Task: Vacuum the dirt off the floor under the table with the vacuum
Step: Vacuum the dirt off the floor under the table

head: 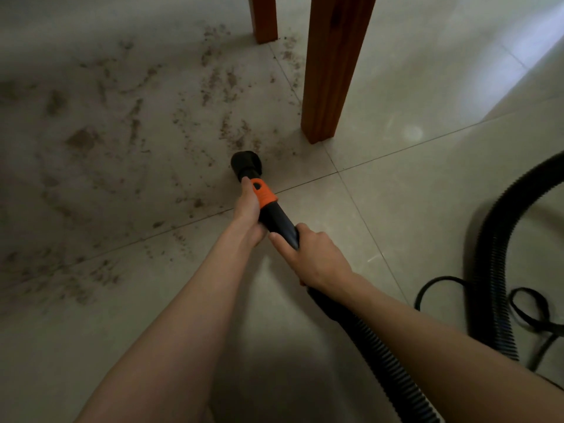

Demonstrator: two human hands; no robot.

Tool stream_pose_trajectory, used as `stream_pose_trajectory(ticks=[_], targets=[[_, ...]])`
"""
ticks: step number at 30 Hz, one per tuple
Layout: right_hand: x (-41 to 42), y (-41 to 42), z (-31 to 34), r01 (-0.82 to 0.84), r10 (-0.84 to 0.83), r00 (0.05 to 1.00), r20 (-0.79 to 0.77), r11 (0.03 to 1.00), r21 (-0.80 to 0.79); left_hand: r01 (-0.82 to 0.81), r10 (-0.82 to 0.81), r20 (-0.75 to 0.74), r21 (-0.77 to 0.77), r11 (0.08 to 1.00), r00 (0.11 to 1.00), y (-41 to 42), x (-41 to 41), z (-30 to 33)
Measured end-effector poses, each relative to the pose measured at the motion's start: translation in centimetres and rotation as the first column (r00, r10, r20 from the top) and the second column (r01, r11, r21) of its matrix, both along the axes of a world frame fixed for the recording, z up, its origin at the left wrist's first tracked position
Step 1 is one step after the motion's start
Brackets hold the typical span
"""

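Note:
A black vacuum wand (279, 222) with an orange collar (265, 192) points away from me at the tiled floor. Its round black nozzle (246, 163) sits low over the floor at the near edge of the dirt. My left hand (248, 209) grips the wand just behind the collar. My right hand (308, 254) grips it further back, where the ribbed hose begins. Brown dirt (134, 123) is scattered in streaks and clumps over the tiles to the left and ahead, reaching the wooden table legs.
Two wooden table legs stand ahead: a thick near one (331, 71) and a far one (263, 18). The black ribbed hose (494, 239) loops across the floor on the right, beside a thin black cord (531, 306).

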State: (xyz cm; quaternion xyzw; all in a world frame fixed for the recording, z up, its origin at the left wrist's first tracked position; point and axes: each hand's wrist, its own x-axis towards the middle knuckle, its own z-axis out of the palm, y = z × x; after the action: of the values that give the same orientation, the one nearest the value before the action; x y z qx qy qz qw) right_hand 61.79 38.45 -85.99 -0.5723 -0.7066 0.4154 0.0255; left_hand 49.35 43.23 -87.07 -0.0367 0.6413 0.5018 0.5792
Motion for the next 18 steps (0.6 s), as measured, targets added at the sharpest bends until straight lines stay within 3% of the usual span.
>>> stream_pose_trajectory(ticks=[5,18], targets=[[-0.2,0.9,0.0,-0.026,0.02,0.997,0.081,0.997,0.077,0.016,-0.016,0.024,0.007,1.0,1.0,1.2,0.0,0.0],[3.3,1.1,-0.2,0.174,-0.18,0.98,0.087,0.982,0.073,0.211,-0.211,0.005,0.015,0.977,0.977,3.6,5.0,0.6]])
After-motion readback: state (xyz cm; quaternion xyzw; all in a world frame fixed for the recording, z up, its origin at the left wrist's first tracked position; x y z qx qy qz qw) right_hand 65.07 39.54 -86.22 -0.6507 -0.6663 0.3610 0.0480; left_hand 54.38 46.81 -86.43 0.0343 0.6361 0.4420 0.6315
